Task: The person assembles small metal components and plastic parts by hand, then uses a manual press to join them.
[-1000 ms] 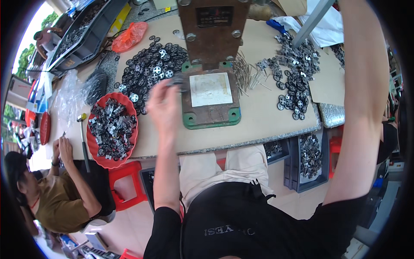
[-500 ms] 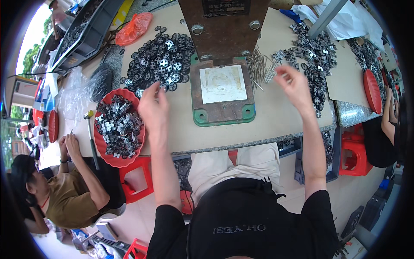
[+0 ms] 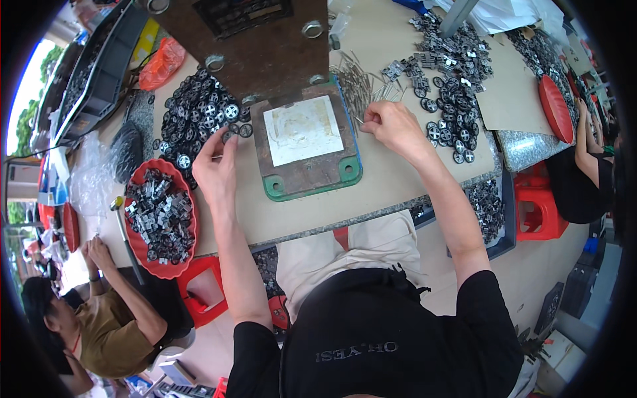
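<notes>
Far to my left a red oval tray (image 3: 136,239) sits on the surface (image 3: 398,192), heaped with dark metal pieces, and a co-worker in an olive shirt (image 3: 99,338) sits below its edge. Just right of the tray my left hand (image 3: 215,169) rests at the lower rim of a pile of black round wheel-like discs (image 3: 199,116), its fingers pinched together on one or two of those discs near the left edge of the press plate. That rusty brown plate with green corners (image 3: 308,156) lies in the middle of the surface, carrying a pale square insert (image 3: 302,129), and a brown metal block (image 3: 255,36) rises behind it. Right of the plate lies a loose scatter of thin metal pins (image 3: 355,83). My right hand (image 3: 391,126) sits just beside them, fingertips closed together, apparently on a pin, though I cannot tell for sure what it grips. Further right spreads a heap of grey metal parts and black discs (image 3: 451,73), then a cardboard sheet (image 3: 507,93), a second red tray (image 3: 554,109), and another person's arm (image 3: 587,142) at the far edge.
</notes>
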`<state>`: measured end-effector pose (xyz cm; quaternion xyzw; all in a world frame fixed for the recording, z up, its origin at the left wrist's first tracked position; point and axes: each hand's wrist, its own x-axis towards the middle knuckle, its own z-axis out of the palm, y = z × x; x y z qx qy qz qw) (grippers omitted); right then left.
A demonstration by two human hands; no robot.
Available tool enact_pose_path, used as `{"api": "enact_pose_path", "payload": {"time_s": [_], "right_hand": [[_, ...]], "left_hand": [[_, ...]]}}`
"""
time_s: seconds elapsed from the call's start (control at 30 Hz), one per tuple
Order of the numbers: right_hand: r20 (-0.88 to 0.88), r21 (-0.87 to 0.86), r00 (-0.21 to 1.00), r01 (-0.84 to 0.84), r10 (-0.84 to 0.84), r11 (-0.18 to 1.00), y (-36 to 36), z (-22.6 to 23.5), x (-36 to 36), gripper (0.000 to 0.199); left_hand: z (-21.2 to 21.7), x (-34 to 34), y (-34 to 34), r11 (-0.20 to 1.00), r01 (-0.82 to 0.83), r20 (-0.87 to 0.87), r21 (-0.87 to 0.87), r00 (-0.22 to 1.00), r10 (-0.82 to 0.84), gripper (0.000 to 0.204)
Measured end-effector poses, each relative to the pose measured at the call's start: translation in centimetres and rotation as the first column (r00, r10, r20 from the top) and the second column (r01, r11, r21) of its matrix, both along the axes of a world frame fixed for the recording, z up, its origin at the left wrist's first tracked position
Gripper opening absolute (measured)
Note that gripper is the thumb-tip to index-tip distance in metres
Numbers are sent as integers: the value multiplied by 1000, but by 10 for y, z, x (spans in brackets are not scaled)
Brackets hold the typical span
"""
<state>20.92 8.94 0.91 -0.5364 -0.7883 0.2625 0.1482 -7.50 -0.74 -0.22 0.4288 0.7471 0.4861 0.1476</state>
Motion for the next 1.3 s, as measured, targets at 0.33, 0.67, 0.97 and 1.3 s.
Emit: {"api": "enact_pose_path", "payload": {"time_s": [0.33,0.67,0.97,1.3], "right_hand": [[64,393,998,0,-27,920,-23,-7,13,8],[-870,-333,463,-298,-170,894,-122,15,-19,10],[-827,-525,424,-352,-368,775,-118,7,-15,12],[-839,-127,543,-163,-18,978,-132,2,-23,12]], "left_hand": [[12,66,-89,916,241,863,321,324,-388,23],[10,122,-91,910,301,947,286,54,-316,37],[8,121,-93,873,336,929,353,-18,-369,39],[3,125,-96,897,276,936,345,-25,-352,38]]}}
